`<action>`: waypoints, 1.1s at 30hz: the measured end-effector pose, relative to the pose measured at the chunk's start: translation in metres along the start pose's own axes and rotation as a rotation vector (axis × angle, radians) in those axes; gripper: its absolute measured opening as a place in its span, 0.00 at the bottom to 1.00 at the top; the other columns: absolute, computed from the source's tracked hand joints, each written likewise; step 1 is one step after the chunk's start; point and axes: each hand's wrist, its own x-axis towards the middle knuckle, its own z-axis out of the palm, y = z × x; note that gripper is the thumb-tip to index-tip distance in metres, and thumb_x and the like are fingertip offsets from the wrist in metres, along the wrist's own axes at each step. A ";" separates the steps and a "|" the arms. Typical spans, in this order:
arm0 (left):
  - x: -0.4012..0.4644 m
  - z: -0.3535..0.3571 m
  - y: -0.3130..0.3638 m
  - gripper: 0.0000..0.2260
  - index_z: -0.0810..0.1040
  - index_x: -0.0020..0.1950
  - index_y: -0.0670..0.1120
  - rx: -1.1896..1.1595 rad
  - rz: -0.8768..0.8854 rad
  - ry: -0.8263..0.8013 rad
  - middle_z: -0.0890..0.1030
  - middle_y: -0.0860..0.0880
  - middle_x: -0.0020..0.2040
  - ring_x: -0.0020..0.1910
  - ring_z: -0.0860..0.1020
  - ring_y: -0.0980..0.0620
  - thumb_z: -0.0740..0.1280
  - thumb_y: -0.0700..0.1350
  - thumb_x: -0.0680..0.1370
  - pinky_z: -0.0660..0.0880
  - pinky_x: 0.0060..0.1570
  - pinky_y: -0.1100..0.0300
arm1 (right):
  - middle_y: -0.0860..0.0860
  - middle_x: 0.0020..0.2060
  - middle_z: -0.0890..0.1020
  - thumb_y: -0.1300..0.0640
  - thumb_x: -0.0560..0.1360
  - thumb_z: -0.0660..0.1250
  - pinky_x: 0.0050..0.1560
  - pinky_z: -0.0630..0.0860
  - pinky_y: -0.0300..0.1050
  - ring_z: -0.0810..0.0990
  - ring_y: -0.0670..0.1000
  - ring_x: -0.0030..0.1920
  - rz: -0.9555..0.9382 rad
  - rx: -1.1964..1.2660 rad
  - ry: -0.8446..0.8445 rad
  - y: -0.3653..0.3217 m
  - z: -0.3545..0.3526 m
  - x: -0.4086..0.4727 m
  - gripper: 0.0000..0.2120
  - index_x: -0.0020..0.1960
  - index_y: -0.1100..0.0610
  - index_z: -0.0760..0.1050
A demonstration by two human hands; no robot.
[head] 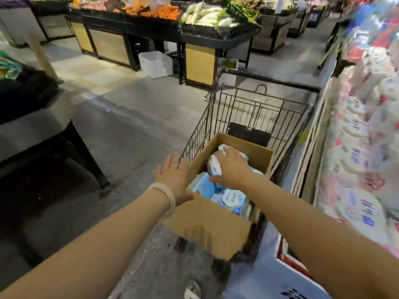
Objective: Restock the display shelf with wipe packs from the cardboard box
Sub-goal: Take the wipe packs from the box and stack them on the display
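Note:
An open cardboard box (216, 223) sits in a wire shopping cart (248, 108). Several blue and white wipe packs (234, 198) lie loose inside it. My right hand (233, 169) is spread over an upright white pack (212, 167) near the box's far end, fingers and thumb reaching across its top. My left hand (174, 180) is flat with straight fingers, just outside the box's left wall, holding nothing; a pale bangle is on that wrist. The display shelf (356, 147) runs along the right, full of blurred colourful packs.
Bare grey floor stretches left of the cart. A dark table (43, 130) stands at the left. Produce stands (168, 29) with carrots and white radishes line the back, with a white bin (155, 63) beneath. A white carton (269, 277) lies by the shelf's foot.

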 end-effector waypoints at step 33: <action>0.347 0.205 0.143 0.49 0.55 0.75 0.43 0.408 0.875 -0.864 0.63 0.41 0.71 0.69 0.66 0.42 0.78 0.58 0.63 0.68 0.67 0.49 | 0.49 0.62 0.77 0.58 0.63 0.81 0.61 0.74 0.43 0.77 0.50 0.59 1.483 1.386 -0.297 0.122 0.246 0.093 0.34 0.65 0.59 0.72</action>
